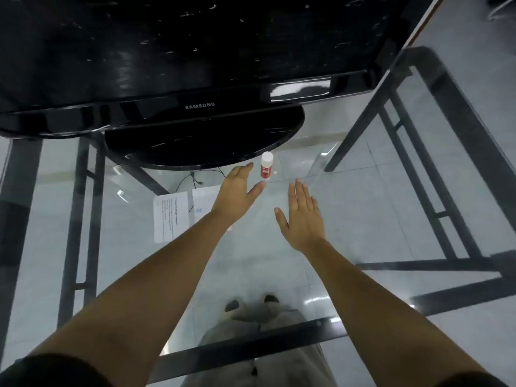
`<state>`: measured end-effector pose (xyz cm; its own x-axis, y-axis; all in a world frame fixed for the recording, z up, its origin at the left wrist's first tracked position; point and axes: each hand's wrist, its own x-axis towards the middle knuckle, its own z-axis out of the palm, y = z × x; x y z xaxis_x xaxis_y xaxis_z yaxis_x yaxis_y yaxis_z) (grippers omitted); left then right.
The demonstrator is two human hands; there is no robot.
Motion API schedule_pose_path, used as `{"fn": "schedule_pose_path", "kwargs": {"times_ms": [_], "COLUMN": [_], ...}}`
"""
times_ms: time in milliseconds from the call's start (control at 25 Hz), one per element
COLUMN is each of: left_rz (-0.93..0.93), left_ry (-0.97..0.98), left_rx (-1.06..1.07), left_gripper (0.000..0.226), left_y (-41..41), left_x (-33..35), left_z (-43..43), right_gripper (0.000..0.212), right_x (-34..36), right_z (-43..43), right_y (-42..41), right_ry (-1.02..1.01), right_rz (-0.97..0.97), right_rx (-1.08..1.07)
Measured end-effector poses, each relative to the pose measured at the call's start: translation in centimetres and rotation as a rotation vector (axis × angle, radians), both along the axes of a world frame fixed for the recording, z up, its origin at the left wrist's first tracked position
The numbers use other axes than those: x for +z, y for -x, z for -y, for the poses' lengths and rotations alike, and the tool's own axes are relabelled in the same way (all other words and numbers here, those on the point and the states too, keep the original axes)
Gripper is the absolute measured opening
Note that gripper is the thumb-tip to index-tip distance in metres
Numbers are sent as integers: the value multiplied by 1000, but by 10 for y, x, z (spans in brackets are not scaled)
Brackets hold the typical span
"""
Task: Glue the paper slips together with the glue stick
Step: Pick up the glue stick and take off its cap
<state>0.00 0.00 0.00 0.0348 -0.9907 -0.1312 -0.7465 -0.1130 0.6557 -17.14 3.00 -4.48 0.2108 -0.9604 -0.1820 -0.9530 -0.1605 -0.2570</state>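
Our left hand (237, 191) open, thumb and fingers spread, holding nothing. Small white glue stick with red label (266, 166) just beyond, between thumb tip and forefinger tip; we cannot tell contact. Stick upright on clear glass tabletop (377, 233), long axis vertical, cap up. Our right hand (303, 216) open, fingers straight, nearby. White printed paper slips (170, 216) flat beside left wrist.

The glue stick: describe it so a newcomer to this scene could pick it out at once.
Start at the black Samsung monitor on the glass table and drop to its round base. By the base's near right edge, close to the left hand, stands the glue stick. It is the only small upright tube, white-capped with a red label; the paper slips lie flat.
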Motion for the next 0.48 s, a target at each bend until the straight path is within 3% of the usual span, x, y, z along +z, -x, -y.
{"fn": "schedule_pose_path", "kwargs": {"times_ms": [480], "left_rz": [-36], "left_ry": [114], "left_rx": [45], "left_gripper": [39], "left_y": [23], "left_x": [-20], "left_z": [25], "right_gripper": [72], "right_x": [-16], "right_z": [4], "right_y": [4], "right_ry": [46], "right_rz": [-77], "right_rx": [-12]}}
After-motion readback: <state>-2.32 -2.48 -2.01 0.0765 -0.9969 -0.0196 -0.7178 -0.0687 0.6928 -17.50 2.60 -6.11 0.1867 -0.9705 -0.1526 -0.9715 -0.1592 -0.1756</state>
